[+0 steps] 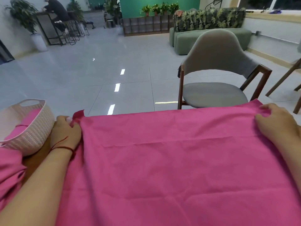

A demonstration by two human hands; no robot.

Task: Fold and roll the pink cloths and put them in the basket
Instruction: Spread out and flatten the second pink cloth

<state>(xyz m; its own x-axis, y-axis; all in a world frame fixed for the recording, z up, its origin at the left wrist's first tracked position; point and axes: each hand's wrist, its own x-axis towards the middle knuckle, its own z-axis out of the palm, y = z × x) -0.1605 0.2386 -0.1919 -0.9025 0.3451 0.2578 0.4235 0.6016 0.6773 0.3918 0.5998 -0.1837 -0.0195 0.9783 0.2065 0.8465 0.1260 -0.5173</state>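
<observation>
A large pink cloth (171, 168) lies spread flat over the table and fills most of the view. My left hand (66, 133) pinches its far left corner, and a small tip of fabric sticks up beyond the fingers. My right hand (275, 123) grips the far right corner with curled fingers at the table's far edge. A white woven basket (37, 132) stands at the left, just beside my left hand, with a rolled pink cloth (31, 116) inside. More pink cloth (9, 173) lies bunched at the near left.
A strip of brown table (36, 160) shows between the basket and my left arm. Beyond the table's far edge stands a grey chair (216, 75) with wooden legs. A person sits at a high table far back on the left.
</observation>
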